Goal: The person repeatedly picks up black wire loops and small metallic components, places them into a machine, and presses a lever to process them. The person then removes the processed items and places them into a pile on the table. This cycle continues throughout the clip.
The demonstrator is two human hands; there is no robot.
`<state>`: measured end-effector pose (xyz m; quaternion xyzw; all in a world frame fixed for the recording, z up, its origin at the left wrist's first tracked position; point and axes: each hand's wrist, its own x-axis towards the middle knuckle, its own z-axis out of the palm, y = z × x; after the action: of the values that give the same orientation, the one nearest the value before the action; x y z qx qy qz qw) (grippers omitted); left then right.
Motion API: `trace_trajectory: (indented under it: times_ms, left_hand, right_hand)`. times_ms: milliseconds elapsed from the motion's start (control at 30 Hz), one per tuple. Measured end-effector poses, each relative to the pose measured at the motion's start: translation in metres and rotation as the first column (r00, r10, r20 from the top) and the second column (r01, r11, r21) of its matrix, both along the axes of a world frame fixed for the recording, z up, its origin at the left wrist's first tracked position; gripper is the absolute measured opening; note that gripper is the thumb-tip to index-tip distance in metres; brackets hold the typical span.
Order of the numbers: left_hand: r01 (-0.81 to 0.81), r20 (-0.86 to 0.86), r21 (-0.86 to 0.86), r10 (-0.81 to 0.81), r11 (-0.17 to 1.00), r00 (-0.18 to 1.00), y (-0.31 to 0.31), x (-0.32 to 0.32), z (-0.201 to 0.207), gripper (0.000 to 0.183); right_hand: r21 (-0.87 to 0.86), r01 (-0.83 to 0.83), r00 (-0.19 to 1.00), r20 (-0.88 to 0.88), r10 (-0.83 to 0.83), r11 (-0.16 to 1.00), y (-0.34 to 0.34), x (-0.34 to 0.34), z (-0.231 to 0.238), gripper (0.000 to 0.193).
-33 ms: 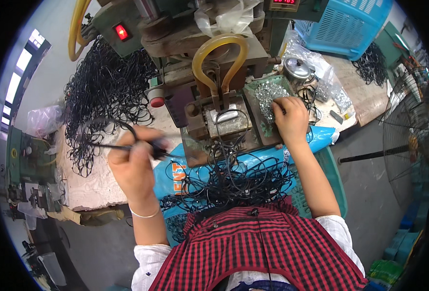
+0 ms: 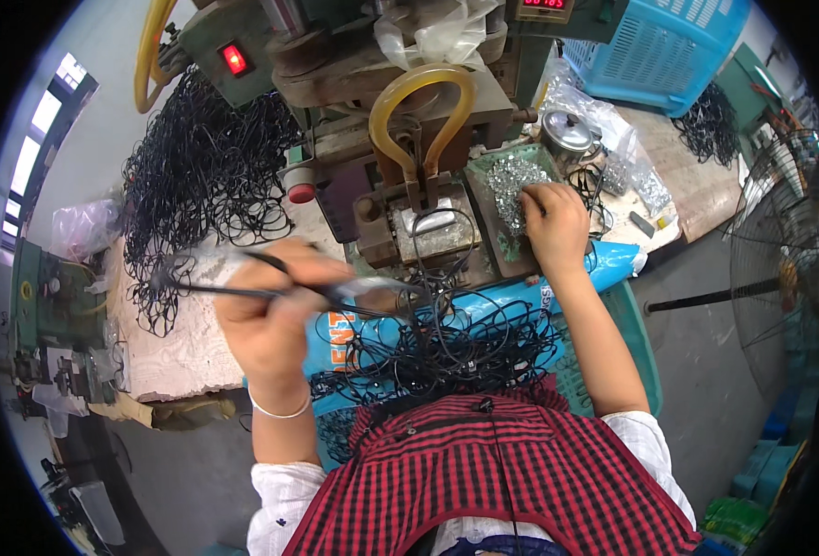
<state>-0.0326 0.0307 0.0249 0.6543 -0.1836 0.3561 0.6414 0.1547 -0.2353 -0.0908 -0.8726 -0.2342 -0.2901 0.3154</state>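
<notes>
My left hand [image 2: 275,320], smeared by motion, is closed on a thin black cord [image 2: 207,289], whose loop trails off to the left. Ahead and to its right is the press's metal block [image 2: 439,243], with a black cord loop lying over its front. My right hand [image 2: 558,227] rests at the edge of a green tray [image 2: 511,250], fingers curled down to the small shiny metal pieces [image 2: 511,178]. Whatever is between those fingertips is hidden. A tangle of black cords [image 2: 447,347] spreads between my arms, on a blue printed bag [image 2: 609,264].
A large heap of black cords [image 2: 201,157] covers the bench at left. A yellow tube [image 2: 378,116] loops above the block. A red button [image 2: 300,193] sits at the press's left. Behind the tray stand a metal pot [image 2: 567,132] and a blue basket [image 2: 655,56]; at right, a fan [image 2: 780,269].
My left hand has moved a little to the right, and the cord in it has swung lower and straighter. My right hand has stayed at the tray.
</notes>
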Motion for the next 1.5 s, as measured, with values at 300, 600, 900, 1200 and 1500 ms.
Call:
trace_trajectory:
  times_ms: [300, 600, 900, 1200, 1500]
  left_hand:
    - [0.279, -0.367, 0.476, -0.100, 0.834, 0.925, -0.026, 0.012, 0.023, 0.014]
    - [0.214, -0.605, 0.341, 0.039, 0.915, 0.795, -0.006, -0.045, 0.000, 0.011]
    - [-0.382, -0.157, 0.129, 0.399, 0.915, 0.903, -0.017, -0.011, 0.041, 0.016]
    - [-0.452, -0.058, 0.165, 0.466, 0.876, 0.883, -0.011, 0.031, 0.035, 0.015]
    - [0.204, -0.742, -0.321, -0.379, 0.925, 0.553, -0.042, -0.011, 0.030, 0.036]
  right_hand:
    - [0.738, 0.129, 0.877, -0.396, 0.271, 0.663, -0.007, -0.010, -0.023, 0.019]
    - [0.796, 0.097, 0.696, -0.484, 0.531, 0.597, 0.005, -0.003, 0.011, 0.021]
    - [0.531, -0.367, 0.857, -0.125, 0.499, 0.764, 0.077, -0.054, 0.072, 0.016]
    - [0.860, -0.198, 0.630, -0.256, 0.733, 0.470, 0.091, -0.069, 0.075, 0.057]
    - [0.437, -0.329, 0.772, -0.387, 0.505, 0.837, 0.035, -0.057, 0.083, 0.038]
